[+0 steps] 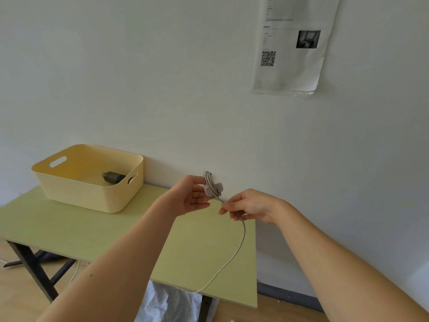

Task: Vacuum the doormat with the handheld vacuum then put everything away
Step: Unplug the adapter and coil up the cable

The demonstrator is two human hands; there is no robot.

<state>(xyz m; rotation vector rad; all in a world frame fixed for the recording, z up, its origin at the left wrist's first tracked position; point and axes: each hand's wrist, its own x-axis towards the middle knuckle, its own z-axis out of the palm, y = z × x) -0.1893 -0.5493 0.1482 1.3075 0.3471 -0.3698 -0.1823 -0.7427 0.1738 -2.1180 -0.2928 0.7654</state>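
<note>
Tabletop (92,228) btwn basket (92,194) & the hands is bare, room to pass. Basket sits back-left near the wall (209,112), which shuts the far side. Dark cylinder (113,177) takes basket's right end. Cable (241,245) loops over table's right part & off front edge: snag risk low down. Left hand (190,198) & right hand (253,205), both gripping cable, fill the air over back-right corner
</note>
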